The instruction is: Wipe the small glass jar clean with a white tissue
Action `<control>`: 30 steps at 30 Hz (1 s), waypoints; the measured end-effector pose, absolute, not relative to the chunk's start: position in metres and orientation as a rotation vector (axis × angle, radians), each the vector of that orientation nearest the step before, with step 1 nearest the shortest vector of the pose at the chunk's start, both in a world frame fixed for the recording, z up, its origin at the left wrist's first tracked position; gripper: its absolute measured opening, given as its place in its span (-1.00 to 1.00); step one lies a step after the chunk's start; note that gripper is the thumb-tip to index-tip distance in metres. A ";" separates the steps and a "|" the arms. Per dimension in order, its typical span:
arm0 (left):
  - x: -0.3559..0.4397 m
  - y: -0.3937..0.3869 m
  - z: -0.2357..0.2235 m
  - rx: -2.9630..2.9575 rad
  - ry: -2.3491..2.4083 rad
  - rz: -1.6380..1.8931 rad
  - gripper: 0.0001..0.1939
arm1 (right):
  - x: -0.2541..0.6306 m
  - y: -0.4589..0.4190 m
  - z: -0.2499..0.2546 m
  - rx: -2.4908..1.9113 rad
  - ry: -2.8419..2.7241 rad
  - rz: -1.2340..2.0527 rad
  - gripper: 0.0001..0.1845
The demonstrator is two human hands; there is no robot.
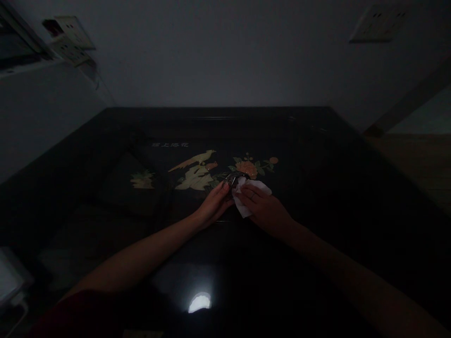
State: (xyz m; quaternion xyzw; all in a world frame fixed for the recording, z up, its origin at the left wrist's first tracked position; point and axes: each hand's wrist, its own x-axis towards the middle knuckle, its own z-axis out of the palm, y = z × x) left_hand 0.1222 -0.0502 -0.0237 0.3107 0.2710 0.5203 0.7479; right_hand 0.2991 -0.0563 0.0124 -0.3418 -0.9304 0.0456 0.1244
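Observation:
Over the middle of a black glossy table, my left hand is closed on a small dark, shiny object. Glints run along its surface, but the dim light hides its exact kind. My right hand, with a ring on one finger, grips a white tissue. Part of the tissue presses against the near right side of the dark object. The fingers of both hands almost meet around it, hiding its lower part.
Bird and flower inlays decorate the black table, which reflects a bright light near its front. A white wall with sockets stands behind. At the lower left is a white box-like thing with a cable. The room is dark.

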 end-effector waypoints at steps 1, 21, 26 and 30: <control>0.122 -0.051 -0.024 0.690 0.602 1.135 -0.63 | 0.298 -0.057 0.012 -1.008 -2.682 0.212 -0.50; 0.121 -0.053 -0.020 0.729 0.650 1.114 -0.60 | 0.289 -0.070 0.001 -1.012 -2.468 0.682 -0.37; 0.122 -0.052 -0.021 0.694 0.599 1.136 -0.63 | 0.294 -0.063 0.011 -1.000 -2.654 0.338 -0.45; 0.124 -0.051 -0.021 0.666 0.602 1.135 -0.63 | 0.299 -0.058 0.010 -0.969 -2.758 -0.062 -0.54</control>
